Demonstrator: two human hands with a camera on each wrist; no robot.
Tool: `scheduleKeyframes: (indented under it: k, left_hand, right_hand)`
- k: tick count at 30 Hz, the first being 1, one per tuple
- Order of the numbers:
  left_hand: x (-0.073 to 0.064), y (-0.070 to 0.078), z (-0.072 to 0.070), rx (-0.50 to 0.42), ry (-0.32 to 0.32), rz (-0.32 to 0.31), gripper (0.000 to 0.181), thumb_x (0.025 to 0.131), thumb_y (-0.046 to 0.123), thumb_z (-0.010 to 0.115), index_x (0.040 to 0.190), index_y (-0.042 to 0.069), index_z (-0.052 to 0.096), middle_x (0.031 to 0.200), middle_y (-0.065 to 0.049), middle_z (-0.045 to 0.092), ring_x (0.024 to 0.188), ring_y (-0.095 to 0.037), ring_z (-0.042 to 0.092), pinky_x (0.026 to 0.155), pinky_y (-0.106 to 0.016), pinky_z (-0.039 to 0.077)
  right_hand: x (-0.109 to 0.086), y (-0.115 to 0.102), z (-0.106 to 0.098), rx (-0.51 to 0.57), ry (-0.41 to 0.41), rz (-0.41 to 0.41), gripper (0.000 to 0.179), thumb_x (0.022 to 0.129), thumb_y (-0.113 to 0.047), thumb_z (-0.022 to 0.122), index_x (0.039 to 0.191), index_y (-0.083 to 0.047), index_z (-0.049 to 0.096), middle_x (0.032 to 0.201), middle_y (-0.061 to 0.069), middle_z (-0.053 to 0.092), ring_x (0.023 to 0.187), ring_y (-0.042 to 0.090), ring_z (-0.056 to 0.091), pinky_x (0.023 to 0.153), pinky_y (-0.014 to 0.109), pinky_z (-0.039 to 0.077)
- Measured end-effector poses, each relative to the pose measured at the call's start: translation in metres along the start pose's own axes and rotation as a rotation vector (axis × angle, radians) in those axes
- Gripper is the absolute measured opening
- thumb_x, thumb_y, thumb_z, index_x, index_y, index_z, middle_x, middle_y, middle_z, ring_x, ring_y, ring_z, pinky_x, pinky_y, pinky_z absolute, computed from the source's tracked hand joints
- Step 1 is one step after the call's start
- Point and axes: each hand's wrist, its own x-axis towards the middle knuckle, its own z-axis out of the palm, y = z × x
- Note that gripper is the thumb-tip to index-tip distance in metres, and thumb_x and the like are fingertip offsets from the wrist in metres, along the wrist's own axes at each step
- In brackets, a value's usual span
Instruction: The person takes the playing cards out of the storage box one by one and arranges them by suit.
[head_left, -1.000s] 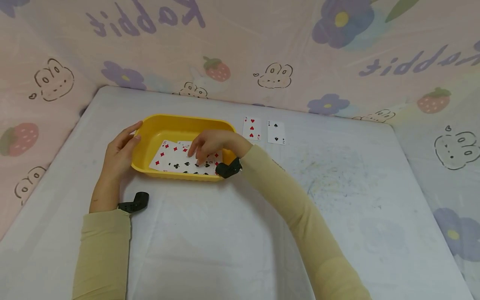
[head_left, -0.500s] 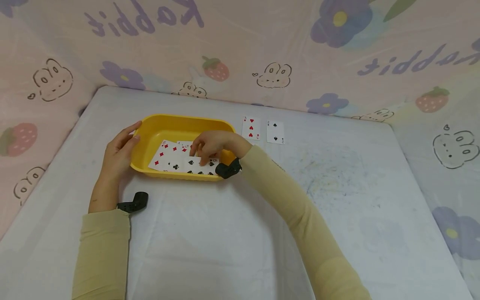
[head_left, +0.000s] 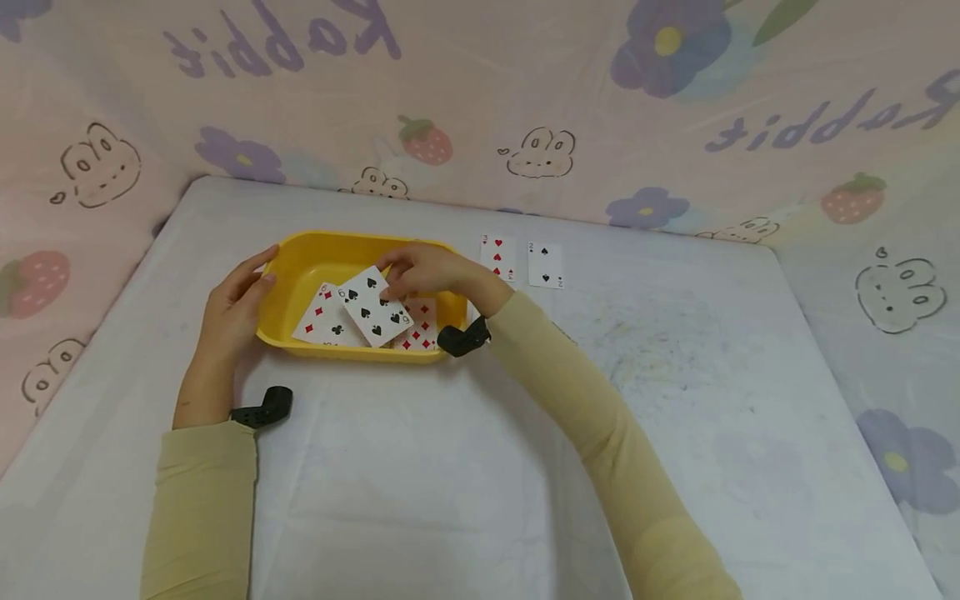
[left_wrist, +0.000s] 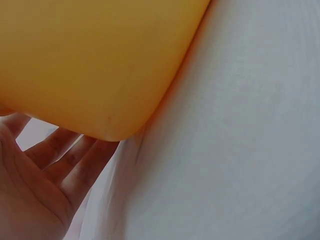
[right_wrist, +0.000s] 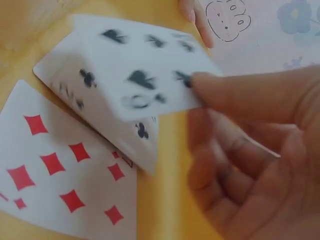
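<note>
My right hand pinches a six of spades playing card between thumb and fingers, tilted above the other cards inside a yellow plastic basin. In the right wrist view, the thumb lies over the face of that six of spades. Beneath it lie a clubs card, partly covered, and a diamonds card. Another diamonds card rests at the left of the pile. My left hand grips the basin's left end, thumb at the rim; its fingers touch the outer wall in the left wrist view.
On the white-covered table, a three of hearts and a two of spades lie face up side by side, right of the basin. A patterned cloth wall rises behind and at both sides. Dark smudges mark the table's right half.
My right hand has lifted the six of spades off the pile and turned it leftward, uncovering a diamonds card at the right. My left hand has stayed on the basin.
</note>
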Motion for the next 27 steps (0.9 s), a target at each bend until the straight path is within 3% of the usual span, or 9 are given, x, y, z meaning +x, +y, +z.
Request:
scheduleKeyframes:
  k: [8,14,19,22,27]
  left_hand:
    - [0.0,-0.001,0.0,-0.016,0.0,0.007,0.041,0.101,0.041,0.041,0.142,0.042,0.043,0.151,-0.001,0.039,0.127,-0.019,0.035,0.111,-0.034,0.035]
    - [0.0,0.0,0.001,0.007,0.001,-0.004,0.042,0.1,0.045,0.039,0.142,0.044,0.042,0.151,-0.003,0.038,0.124,-0.017,0.037,0.11,-0.034,0.037]
    - [0.0,0.0,0.001,0.014,0.002,-0.018,0.042,0.1,0.047,0.038,0.141,0.046,0.041,0.152,-0.005,0.038,0.126,-0.019,0.036,0.111,-0.036,0.036]
    - [0.0,0.001,0.001,0.021,0.004,-0.024,0.042,0.1,0.047,0.038,0.141,0.046,0.041,0.15,-0.006,0.039,0.124,-0.018,0.036,0.11,-0.034,0.037]
    - [-0.001,0.001,0.002,0.03,0.009,-0.014,0.042,0.1,0.045,0.039,0.142,0.044,0.041,0.148,-0.007,0.041,0.117,-0.013,0.038,0.108,-0.03,0.039]
  right_hand:
    - [-0.009,-0.002,-0.002,0.068,0.111,-0.056,0.045,0.09,-0.018,0.065,0.133,-0.011,0.053,0.099,0.006,0.065,0.089,0.023,0.057,0.078,0.023,0.049]
    - [-0.011,0.005,-0.003,0.159,0.189,-0.077,0.041,0.09,-0.016,0.066,0.13,-0.018,0.057,0.102,0.007,0.066,0.09,0.025,0.062,0.086,0.04,0.055]
    - [-0.015,0.014,-0.006,0.193,0.253,-0.1,0.041,0.089,-0.018,0.067,0.129,-0.021,0.059,0.099,0.007,0.067,0.094,0.036,0.06,0.088,0.048,0.052]
    - [-0.019,0.018,-0.008,0.197,0.287,-0.104,0.041,0.089,-0.018,0.067,0.129,-0.021,0.059,0.094,0.007,0.066,0.094,0.04,0.058,0.086,0.047,0.052]
    - [-0.028,0.022,-0.01,0.205,0.357,-0.113,0.041,0.088,-0.019,0.068,0.128,-0.023,0.06,0.09,0.006,0.066,0.09,0.034,0.059,0.079,0.037,0.052]
